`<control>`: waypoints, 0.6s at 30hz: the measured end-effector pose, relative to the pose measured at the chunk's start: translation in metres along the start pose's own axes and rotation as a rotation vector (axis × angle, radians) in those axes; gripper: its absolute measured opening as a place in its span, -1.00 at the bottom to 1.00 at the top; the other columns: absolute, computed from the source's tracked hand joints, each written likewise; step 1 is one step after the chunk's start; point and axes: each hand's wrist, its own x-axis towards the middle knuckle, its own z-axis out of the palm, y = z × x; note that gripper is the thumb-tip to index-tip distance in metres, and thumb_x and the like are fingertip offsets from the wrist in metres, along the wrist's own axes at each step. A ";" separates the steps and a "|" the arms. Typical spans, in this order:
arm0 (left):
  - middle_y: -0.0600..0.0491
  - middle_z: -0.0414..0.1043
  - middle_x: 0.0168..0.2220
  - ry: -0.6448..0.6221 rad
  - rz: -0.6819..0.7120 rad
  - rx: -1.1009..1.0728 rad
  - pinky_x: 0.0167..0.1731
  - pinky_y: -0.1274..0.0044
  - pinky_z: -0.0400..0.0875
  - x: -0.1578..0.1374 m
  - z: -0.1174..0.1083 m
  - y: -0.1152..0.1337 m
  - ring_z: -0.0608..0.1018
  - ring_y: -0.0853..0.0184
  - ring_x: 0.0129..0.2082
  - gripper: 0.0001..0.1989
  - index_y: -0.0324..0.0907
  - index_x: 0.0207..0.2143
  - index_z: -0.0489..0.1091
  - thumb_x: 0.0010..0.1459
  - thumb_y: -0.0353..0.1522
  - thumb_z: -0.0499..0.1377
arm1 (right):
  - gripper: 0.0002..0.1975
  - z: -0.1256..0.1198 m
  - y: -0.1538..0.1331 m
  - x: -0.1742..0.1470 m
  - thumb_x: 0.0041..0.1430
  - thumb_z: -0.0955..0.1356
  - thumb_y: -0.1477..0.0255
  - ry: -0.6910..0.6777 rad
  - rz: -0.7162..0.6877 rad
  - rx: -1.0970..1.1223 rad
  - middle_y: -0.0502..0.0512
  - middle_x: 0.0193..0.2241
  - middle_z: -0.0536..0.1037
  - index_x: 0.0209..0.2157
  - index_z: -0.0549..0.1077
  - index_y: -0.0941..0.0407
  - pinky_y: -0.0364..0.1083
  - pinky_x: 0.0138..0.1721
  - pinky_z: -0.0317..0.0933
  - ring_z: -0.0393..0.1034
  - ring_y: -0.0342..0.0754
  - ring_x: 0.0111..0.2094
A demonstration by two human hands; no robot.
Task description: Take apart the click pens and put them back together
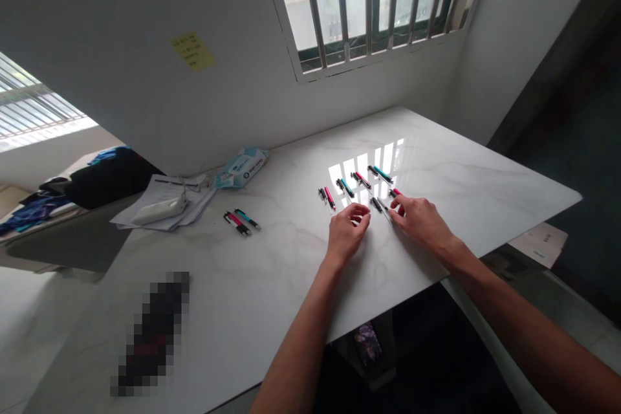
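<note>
Counter (272,284): glossy, white, grey-veined. On it, from the left: one long dark object (151,330), pixelated, unidentifiable. Loose paper sheets (200,202), partly covered by a smooth white device (160,209). One soft, crinkled blue-and-white packet (242,169). Three slim pens (237,223), side by side. Separate pen parts (361,180), black, red and teal, slender, in short rows, mostly just beyond the fingers. Left hand (347,231): fingers loosely bent, undersides hidden; grasp cannot be told. Right hand (423,222): fingertips at a thin pen piece (385,208), whether pinched unclear.

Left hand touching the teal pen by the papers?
Apart: the head view shows bare tabletop between the left hand and that teal pen.
</note>
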 end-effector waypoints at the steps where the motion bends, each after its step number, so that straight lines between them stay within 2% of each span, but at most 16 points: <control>1: 0.05 0.65 -0.25 -0.012 0.004 0.013 -0.26 0.50 0.52 0.000 0.001 0.000 0.62 0.36 -0.36 -0.92 -0.12 -0.25 0.58 0.24 -0.33 0.29 | -0.86 0.000 0.000 0.000 0.31 0.38 0.37 -0.001 0.000 0.002 0.06 -0.43 0.67 -0.18 0.59 0.09 -0.02 -0.34 0.19 0.53 0.06 -0.40; 4: 0.05 0.64 -0.28 -0.050 0.020 0.085 -0.21 0.48 0.52 -0.001 0.004 0.000 0.60 0.35 -0.36 -0.93 -0.11 -0.28 0.61 0.22 -0.36 0.30 | -0.84 0.000 0.000 -0.003 0.33 0.35 0.38 0.005 -0.012 0.012 0.09 -0.42 0.67 -0.23 0.60 0.09 -0.02 -0.33 0.19 0.53 0.06 -0.40; 7: 0.05 0.63 -0.22 -0.057 0.048 0.211 -0.14 0.42 0.50 -0.001 0.009 0.001 0.57 0.33 -0.32 -0.93 -0.08 -0.28 0.65 0.19 -0.36 0.33 | -0.78 0.002 0.002 -0.009 0.36 0.31 0.42 0.038 -0.045 0.026 0.13 -0.33 0.69 -0.24 0.61 0.08 -0.03 -0.31 0.21 0.55 0.06 -0.37; 12: 0.01 0.60 -0.22 -0.103 0.061 0.432 0.02 0.31 0.46 0.006 0.019 0.004 0.55 0.17 -0.11 -0.93 -0.04 -0.27 0.68 0.21 -0.35 0.36 | -0.78 0.013 0.007 -0.020 0.33 0.31 0.43 0.127 -0.075 0.083 0.18 -0.15 0.70 -0.13 0.61 0.11 -0.01 -0.24 0.29 0.58 0.08 -0.29; 15: -0.01 0.61 -0.22 -0.112 0.072 0.517 0.01 0.29 0.46 0.013 0.023 0.006 0.54 0.13 -0.09 -0.93 -0.04 -0.25 0.68 0.22 -0.33 0.36 | -0.76 0.018 0.007 -0.025 0.33 0.32 0.40 0.177 -0.076 0.121 0.21 -0.15 0.69 -0.10 0.61 0.12 0.00 -0.24 0.30 0.57 0.08 -0.29; 18: 0.01 0.63 -0.24 -0.100 0.081 0.520 -0.02 0.32 0.46 0.017 0.025 0.007 0.56 0.17 -0.15 -0.92 -0.05 -0.26 0.68 0.23 -0.36 0.35 | -0.77 0.021 0.007 -0.029 0.34 0.32 0.39 0.204 -0.072 0.155 0.19 -0.19 0.68 -0.12 0.60 0.12 -0.01 -0.24 0.30 0.54 0.04 -0.35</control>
